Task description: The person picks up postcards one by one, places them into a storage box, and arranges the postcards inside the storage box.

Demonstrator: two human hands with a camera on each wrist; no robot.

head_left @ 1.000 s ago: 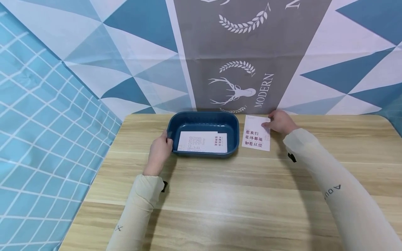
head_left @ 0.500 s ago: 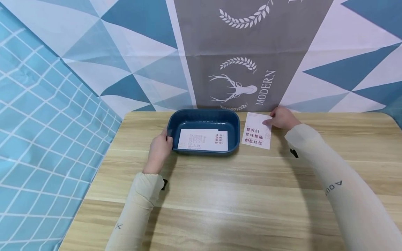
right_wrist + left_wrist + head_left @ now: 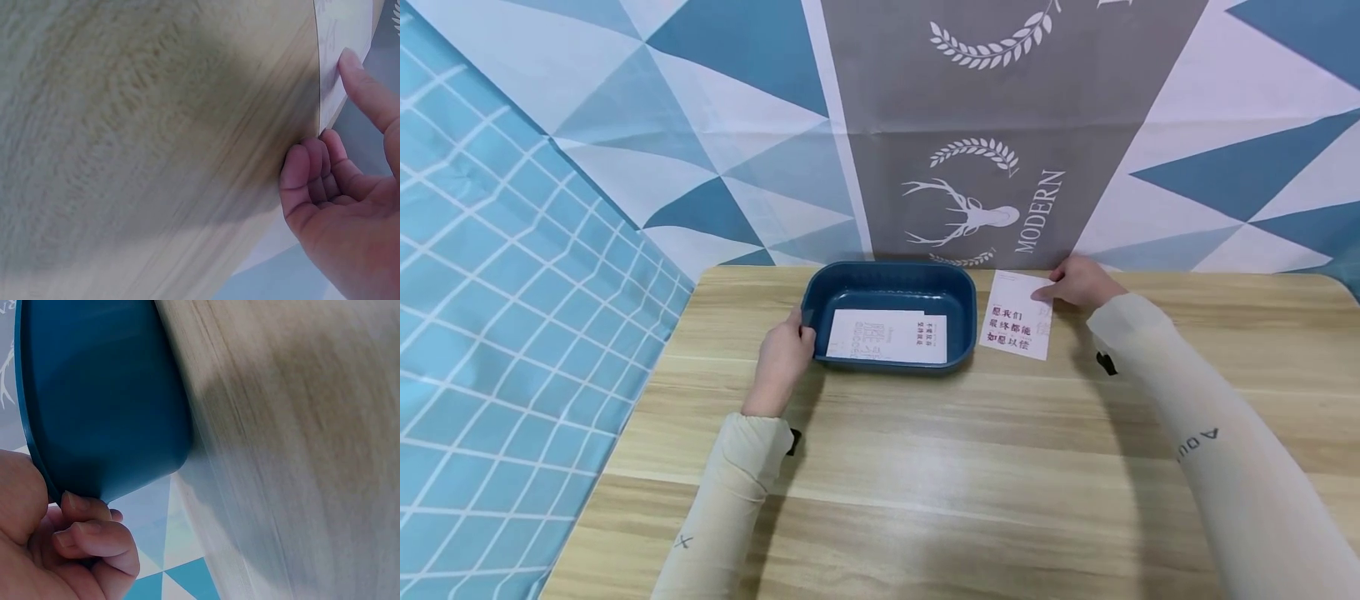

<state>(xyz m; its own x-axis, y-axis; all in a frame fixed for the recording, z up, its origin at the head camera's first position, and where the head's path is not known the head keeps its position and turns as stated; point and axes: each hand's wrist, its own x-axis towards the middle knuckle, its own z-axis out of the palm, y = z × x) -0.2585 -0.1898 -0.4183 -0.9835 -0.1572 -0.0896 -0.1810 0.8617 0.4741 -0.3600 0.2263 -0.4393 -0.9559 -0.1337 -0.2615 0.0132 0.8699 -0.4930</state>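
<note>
A dark blue plastic basin [image 3: 887, 277] stands at the back of the table. My left hand [image 3: 779, 360] grips its left rim; in the left wrist view the thumb and curled fingers pinch the rim of the basin [image 3: 106, 394]. White cards printed with characters [image 3: 880, 336] lie overlapping inside. Just right of the basin is another white card with dark red characters [image 3: 1017, 321]. My right hand [image 3: 1081, 283] holds its upper right edge. In the right wrist view the thumb lies on the face of the card [image 3: 344, 25], with fingertips at its edge.
The wood-grain table [image 3: 910, 483] stretches toward me. A patterned cloth with a deer print [image 3: 970, 218] hangs along the table's back edge. At the left is a blue cloth with white grid lines [image 3: 497, 358].
The card under my right hand has turned slightly, its top edge shifting right, and my right hand has moved slightly right with it. My left hand stays on the basin's rim.
</note>
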